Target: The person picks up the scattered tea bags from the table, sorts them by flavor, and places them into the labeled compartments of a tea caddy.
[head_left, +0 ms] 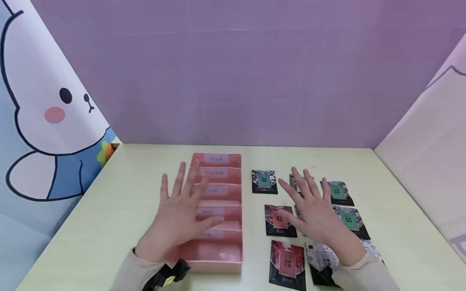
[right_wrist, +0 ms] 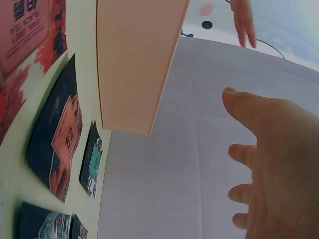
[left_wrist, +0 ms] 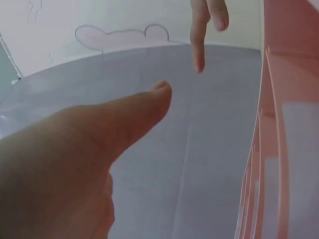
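Over a pink compartment box (head_left: 222,251) my left hand (head_left: 179,217) hovers with its fingers spread, holding nothing. The box has several compartments in a row, each with a pale label whose writing is too small to read. My right hand (head_left: 314,211) hangs above the dark sachets with spread fingers, also holding nothing. Two red-labelled sachets (head_left: 287,264) lie to the right of the box, and a green-labelled sachet (head_left: 264,181) is behind them. Farther right lie more green-labelled sachets (head_left: 348,220) and a white-patterned sachet (head_left: 321,259); the right hand and sleeve partly hide some.
Everything stands on a pale table (head_left: 103,220). A purple wall panel (head_left: 237,76) rises behind it. On the left hangs a blue sheet with a cartoon figure (head_left: 47,93), and a pale pink sheet (head_left: 444,145) borders the right.
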### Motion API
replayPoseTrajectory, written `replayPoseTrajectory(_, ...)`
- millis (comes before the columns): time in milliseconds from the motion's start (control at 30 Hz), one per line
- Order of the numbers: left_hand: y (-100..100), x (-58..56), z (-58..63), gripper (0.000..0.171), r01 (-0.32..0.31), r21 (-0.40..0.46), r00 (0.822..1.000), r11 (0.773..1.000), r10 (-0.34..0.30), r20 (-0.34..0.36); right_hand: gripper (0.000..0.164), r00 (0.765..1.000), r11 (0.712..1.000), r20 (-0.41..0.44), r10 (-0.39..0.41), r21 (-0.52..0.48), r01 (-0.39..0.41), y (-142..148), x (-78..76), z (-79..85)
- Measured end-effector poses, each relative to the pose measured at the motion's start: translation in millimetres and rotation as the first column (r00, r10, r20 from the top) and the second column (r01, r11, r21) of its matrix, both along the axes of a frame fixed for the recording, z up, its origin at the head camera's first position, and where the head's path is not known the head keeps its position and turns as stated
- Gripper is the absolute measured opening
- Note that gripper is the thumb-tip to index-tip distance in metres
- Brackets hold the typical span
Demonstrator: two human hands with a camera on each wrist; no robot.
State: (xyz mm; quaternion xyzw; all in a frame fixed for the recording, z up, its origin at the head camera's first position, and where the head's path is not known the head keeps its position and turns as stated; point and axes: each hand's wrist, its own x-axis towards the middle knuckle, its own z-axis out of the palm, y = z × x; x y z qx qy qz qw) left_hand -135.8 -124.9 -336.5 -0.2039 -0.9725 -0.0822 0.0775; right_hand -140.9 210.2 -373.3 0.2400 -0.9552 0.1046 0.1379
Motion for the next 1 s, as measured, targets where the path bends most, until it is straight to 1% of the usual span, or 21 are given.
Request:
replayPoseTrajectory(100,-12.4,-3.0,1.4,0.106,0.000,0.046,1.000,0.999,0.002,-0.027,0.068,0.995,0.999,-0.088,0.037,-0.005,-0.037,2.3,-2.5,1.6)
replayPoseTrajectory(200,-23.1,-7.3,1.3,0.105,0.017,0.094,0.998,0.995,-0.011,-0.063,0.067,0.985,0.998,-0.162,0.061,-0.009,-0.063,4.6,-6.7,3.9)
replayPoseTrajectory(300,-31.0,-12.7,-0.4,0.100,0.035,0.143,0.996,0.989,-0.022,-0.089,0.069,0.975,0.997,-0.207,0.080,-0.004,-0.083,5.7,-11.8,5.9)
replayPoseTrajectory(367,-36.1,-16.3,-2.8,0.099,0.044,0.172,0.995,0.984,-0.028,-0.092,0.072,0.966,0.995,-0.239,0.101,0.002,-0.104,6.4,-15.3,6.3)
replayPoseTrajectory(467,-44.1,-21.9,-8.4,0.098,0.046,0.199,0.997,0.979,-0.033,-0.069,0.071,0.949,0.990,-0.282,0.142,0.020,-0.142,8.1,-20.4,6.2)
replayPoseTrajectory(567,-51.0,-27.5,-14.3,0.098,0.051,0.239,0.999,0.970,-0.046,-0.028,0.069,0.931,0.982,-0.312,0.188,0.046,-0.183,11.0,-25.6,5.7)
replayPoseTrajectory(667,-57.6,-32.8,-18.9,0.097,0.057,0.298,0.998,0.953,-0.066,0.019,0.066,0.916,0.973,-0.329,0.229,0.067,-0.219,14.7,-31.1,5.1)
replayPoseTrajectory(800,-66.0,-38.2,-22.7,0.098,0.031,0.366,0.990,0.930,-0.079,0.117,0.063,0.903,0.964,-0.336,0.266,0.072,-0.257,19.8,-37.0,5.4)
replayPoseTrajectory(833,-68.1,-39.3,-24.1,0.098,0.022,0.378,0.986,0.925,-0.083,0.147,0.062,0.903,0.962,-0.332,0.273,0.072,-0.264,21.0,-38.2,5.7)
replayPoseTrajectory(900,-72.2,-41.8,-27.8,0.098,0.007,0.412,0.970,0.911,-0.106,0.217,0.062,0.903,0.959,-0.323,0.283,0.082,-0.271,23.3,-40.3,6.8)
replayPoseTrajectory(967,-76.6,-44.4,-33.3,0.097,-0.007,0.466,0.946,0.885,-0.145,0.289,0.062,0.905,0.957,-0.312,0.291,0.096,-0.274,25.2,-42.2,8.4)
replayPoseTrajectory(1000,-78.8,-45.9,-36.3,0.096,-0.020,0.501,0.931,0.865,-0.166,0.324,0.062,0.905,0.956,-0.308,0.292,0.104,-0.274,26.2,-43.3,9.4)
